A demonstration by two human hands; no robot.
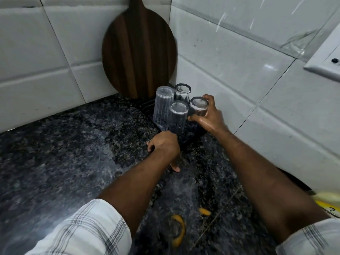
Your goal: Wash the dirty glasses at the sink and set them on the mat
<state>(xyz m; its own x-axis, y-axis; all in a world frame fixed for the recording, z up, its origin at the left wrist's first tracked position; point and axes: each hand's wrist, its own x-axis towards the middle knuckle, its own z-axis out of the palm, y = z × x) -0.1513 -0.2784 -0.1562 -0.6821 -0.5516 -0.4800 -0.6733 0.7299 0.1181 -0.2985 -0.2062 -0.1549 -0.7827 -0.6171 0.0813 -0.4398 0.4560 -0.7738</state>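
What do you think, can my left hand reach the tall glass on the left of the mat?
Probably yes. The left hand is at the near edge of the mat, right in front of the tall glass, with nothing between them. The right hand grips the front-right glass, well aside.

Home kitchen, speckled granite counter (73, 153), white tiled walls (230, 57), wooden chopping board (138, 52)
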